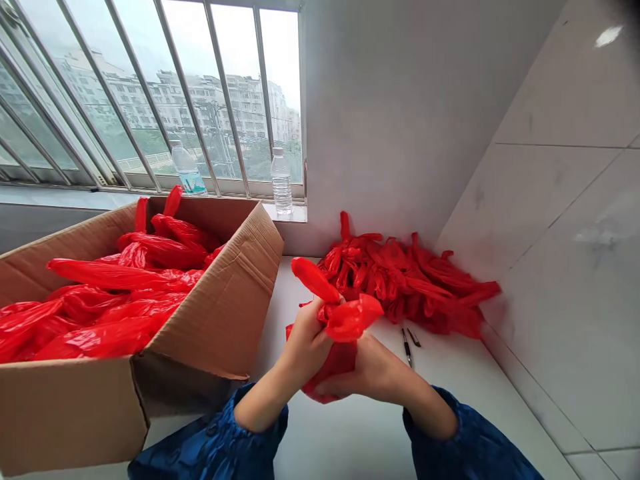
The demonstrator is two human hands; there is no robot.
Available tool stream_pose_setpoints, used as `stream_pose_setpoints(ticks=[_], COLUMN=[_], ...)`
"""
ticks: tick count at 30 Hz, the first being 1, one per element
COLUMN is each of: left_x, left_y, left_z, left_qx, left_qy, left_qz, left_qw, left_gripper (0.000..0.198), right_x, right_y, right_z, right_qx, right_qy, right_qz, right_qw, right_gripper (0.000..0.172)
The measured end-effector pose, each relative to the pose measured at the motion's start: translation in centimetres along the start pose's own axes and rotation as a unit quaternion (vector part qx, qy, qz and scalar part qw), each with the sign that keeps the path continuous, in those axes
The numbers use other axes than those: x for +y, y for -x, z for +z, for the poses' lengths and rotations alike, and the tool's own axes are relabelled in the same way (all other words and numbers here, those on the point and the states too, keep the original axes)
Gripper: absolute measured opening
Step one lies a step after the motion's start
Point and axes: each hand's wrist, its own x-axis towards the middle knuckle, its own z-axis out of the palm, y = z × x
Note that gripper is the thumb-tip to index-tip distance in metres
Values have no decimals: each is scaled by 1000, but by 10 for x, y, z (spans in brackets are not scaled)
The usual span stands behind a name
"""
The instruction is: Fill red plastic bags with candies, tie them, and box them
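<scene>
A red plastic bag (pixel 354 319) is bunched up in front of me, above the white table. My left hand (pixel 307 337) is closed around its gathered neck, with two handle loops sticking up over the fingers. Lower down, my right hand (pixel 367 373) grips the bag's body from the right side. Whether anything is inside the bag cannot be seen. Behind my hands lies a heap of crumpled red plastic bags (pixel 400 277), up against the wall.
At left stands an open cardboard box (pixel 220 300) with red bags (pixel 135 280) inside. A pen (pixel 407 347) and a small dark item (pixel 414 337) lie on the white table (pixel 345 447). Two clear bottles (pixel 282 183) stand on the sill of a barred window (pixel 207 100). Tiled wall (pixel 575 267) bounds the right.
</scene>
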Motion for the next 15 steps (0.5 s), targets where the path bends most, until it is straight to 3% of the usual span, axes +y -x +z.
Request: stream_pose_setpoints(ticks=[5,9,13,15], left_x=[3,-1,6,16], left_y=[-1,-1,0,1], left_z=[4,4,3,0], left_qx=[7,1,-17,-61], left_qy=[-23,-17,-9,-1], left_qz=[-4,-3,-19,-30], left_qw=[1000,1000,1000,998], left_gripper=[16,16,8,4], right_x=[10,8,3,-1], right_y=[1,0,7,15], right_z=[-1,-4,-16,-26], right_qx=[-21,-23,-30,-80], right_qy=[-67,-40,19,20], right_qz=[21,21,-4,-16], right_qw=[997,999,999,996], right_gripper=[27,4,17,19])
